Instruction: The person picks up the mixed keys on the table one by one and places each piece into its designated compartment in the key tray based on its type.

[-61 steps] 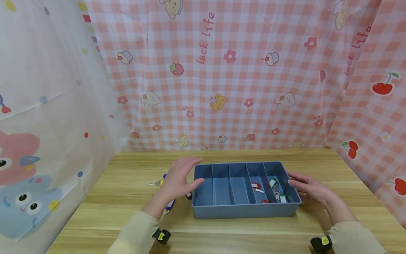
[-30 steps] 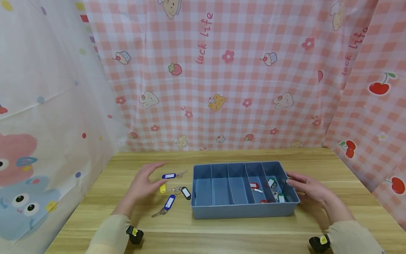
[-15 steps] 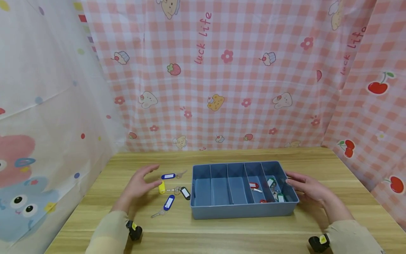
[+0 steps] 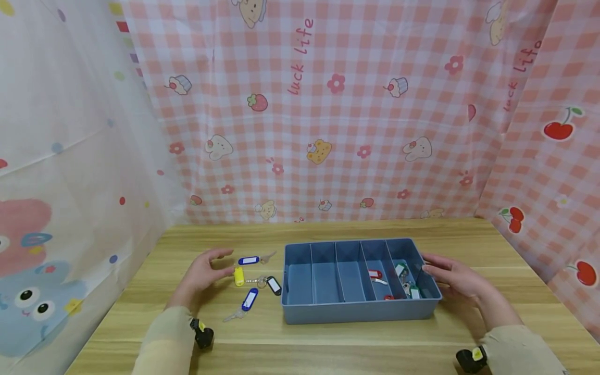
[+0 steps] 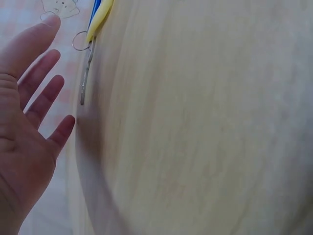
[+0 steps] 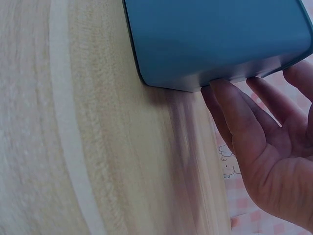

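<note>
Our left grip point(image 4: 201, 273) hangs at the left of the frame with thumb and fingers spread apart, clamped on nothing. Nearest its thumb is the yellow tag point(image 4: 239, 276); the head view puts the two almost together, while the left wrist view shows a gap. Right of centre, our right grip point(image 4: 457, 280) lies against the outer right end of the tray point(image 4: 361, 312), fingers extended and touching the wall rather than clamped around it. Near the yellow tag, on the counter point(image 4: 328, 357) left of the tray, we see the upper blue tag point(image 4: 249, 260), the lower blue tag point(image 4: 250, 300) and the black tag point(image 4: 274, 285), with keys among them. Inside the tray, a red tag point(image 4: 375, 274) sits in the fourth compartment from the left and green tags point(image 4: 400, 270) in the fifth. We judge the tags light, stiff and rather slick, hardly fragile, with the keys likely to swing loosely from their rings; a pinch across the long edges of the plastic should hold best. The tray looks like rigid, light plastic that could slide when nudged, so we would steady it by its end wall, just under the rim.
</note>
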Available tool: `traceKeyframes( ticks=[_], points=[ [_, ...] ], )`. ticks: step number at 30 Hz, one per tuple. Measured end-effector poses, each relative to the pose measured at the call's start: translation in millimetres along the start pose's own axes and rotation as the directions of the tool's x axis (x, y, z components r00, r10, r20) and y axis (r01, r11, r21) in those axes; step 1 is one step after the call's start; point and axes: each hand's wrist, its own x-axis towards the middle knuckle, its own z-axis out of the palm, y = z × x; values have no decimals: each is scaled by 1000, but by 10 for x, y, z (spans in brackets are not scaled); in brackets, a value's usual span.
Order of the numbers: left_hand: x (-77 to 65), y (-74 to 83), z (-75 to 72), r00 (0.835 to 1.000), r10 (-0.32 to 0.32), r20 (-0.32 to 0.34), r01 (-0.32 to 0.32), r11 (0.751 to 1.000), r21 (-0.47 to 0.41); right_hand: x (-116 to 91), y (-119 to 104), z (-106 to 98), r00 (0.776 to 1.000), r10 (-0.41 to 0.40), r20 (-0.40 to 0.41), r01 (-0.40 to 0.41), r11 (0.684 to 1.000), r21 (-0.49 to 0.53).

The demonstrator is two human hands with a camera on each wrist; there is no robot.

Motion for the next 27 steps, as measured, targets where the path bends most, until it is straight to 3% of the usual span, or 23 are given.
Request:
traceKeyframes(
  ticks=[7,14,19,27],
  points=[
    [33,-16,34,998,-60,-9,59,997,-47,3,5,0,1000,1,-1,-1,1000,-3],
    [61,-43,86,998,-50,-41,47,996,-70,2,5,2,1000,19,-3,-18,999,26],
    [92,-135,122,998,-42,-56,38,997,-67,-2,3,5,1000,5,6,-5,999,42],
    [68,-70,160,993,-94,-67,93,996,-19,-1,16,-4,1000,-14,23,12,998,68]
  ],
)
